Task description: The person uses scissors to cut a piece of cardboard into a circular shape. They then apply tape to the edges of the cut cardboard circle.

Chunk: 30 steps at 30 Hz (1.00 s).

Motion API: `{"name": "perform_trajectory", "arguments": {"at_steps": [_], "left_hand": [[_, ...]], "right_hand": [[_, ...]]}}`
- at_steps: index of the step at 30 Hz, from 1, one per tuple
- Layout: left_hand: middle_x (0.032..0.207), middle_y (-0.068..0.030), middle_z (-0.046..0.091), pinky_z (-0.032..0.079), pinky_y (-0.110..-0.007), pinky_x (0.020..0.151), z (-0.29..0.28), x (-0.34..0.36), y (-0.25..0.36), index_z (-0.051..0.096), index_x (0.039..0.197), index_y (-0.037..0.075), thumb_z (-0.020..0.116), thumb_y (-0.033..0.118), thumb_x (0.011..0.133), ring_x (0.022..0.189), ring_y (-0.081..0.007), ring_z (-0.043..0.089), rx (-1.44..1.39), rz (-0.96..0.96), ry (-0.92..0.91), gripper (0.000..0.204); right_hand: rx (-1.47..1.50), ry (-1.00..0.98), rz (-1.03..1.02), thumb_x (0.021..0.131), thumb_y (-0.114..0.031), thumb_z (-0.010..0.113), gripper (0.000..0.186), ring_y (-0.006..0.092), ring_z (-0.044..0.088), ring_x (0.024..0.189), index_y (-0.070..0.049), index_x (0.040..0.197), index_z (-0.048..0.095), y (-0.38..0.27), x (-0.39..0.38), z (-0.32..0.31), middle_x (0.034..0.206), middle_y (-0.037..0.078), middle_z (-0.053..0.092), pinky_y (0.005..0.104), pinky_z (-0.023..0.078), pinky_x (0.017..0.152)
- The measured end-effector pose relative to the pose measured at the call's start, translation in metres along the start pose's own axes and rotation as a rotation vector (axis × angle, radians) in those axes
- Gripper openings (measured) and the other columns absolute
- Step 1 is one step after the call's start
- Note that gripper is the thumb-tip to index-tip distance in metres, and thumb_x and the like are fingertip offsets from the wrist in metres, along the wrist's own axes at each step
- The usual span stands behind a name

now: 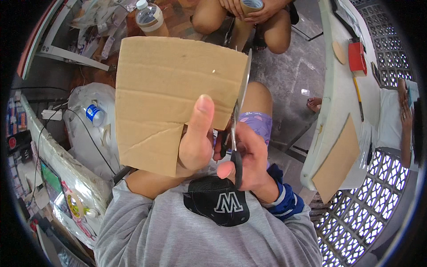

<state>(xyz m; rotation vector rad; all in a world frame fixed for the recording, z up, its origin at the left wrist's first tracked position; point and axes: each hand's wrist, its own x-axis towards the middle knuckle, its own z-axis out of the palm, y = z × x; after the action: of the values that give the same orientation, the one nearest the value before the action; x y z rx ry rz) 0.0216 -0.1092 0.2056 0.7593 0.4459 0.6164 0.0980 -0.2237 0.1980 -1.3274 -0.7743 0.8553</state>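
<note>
A creased piece of brown cardboard (164, 89), notched at its lower right, is held up in front of me. My left hand (198, 138) grips it near the notch, thumb on the face toward me and the other fingers hidden behind. Along the right edge of the cardboard run the blades of a pair of scissors (238, 164) with black handles. My right hand (249, 153) is wrapped round those handles, its thumb at the near loop. The blades point away from me, and how far the far blade reaches behind the cardboard is hidden.
To the right, a white table (320, 147) bears a cardboard sheet (340, 160), a red box (357, 58) and a pencil (358, 99). A person (242, 18) sits ahead holding a tape roll (251, 4). A large bottle (150, 18) stands far left; a plastic-wrapped surface (66, 173) is nearer.
</note>
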Motion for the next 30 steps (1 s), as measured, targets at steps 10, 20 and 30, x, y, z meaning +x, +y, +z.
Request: {"name": "perform_trajectory", "arguments": {"at_steps": [10, 20, 30], "left_hand": [[0.119, -0.0084, 0.060, 0.044, -0.036, 0.094, -0.006, 0.007, -0.012, 0.050, 0.130, 0.005, 0.041, 0.042, 0.102, 0.108, -0.0187, 0.057, 0.041, 0.016, 0.010, 0.047], [0.123, -0.0067, 0.058, 0.042, -0.037, 0.094, -0.010, 0.011, -0.010, 0.047, 0.134, 0.007, 0.041, 0.042, 0.101, 0.112, -0.0184, 0.054, 0.033, 0.005, -0.046, 0.048], [0.130, -0.0092, 0.054, 0.040, -0.038, 0.100, 0.001, 0.011, 0.006, 0.042, 0.138, 0.005, 0.042, 0.038, 0.101, 0.119, -0.0205, 0.051, 0.209, -0.094, -0.171, 0.050]], "right_hand": [[-0.027, 0.043, -0.001, 0.070, -0.057, 0.080, 0.085, 0.0079, 0.055, 0.062, 0.008, 0.119, 0.054, -0.001, 0.005, -0.004, 0.073, 0.002, 0.059, 0.0205, 0.040, 0.054], [-0.020, 0.049, 0.025, 0.066, -0.051, 0.085, 0.078, 0.0066, 0.055, 0.061, 0.005, 0.113, 0.058, 0.001, 0.002, -0.009, 0.070, 0.002, 0.058, 0.0211, 0.043, 0.054], [0.049, 0.016, 0.075, 0.066, -0.068, 0.076, 0.091, 0.0103, 0.058, 0.066, 0.007, 0.113, 0.054, -0.006, 0.004, -0.011, 0.077, 0.006, 0.060, 0.0228, 0.044, 0.059]]}}
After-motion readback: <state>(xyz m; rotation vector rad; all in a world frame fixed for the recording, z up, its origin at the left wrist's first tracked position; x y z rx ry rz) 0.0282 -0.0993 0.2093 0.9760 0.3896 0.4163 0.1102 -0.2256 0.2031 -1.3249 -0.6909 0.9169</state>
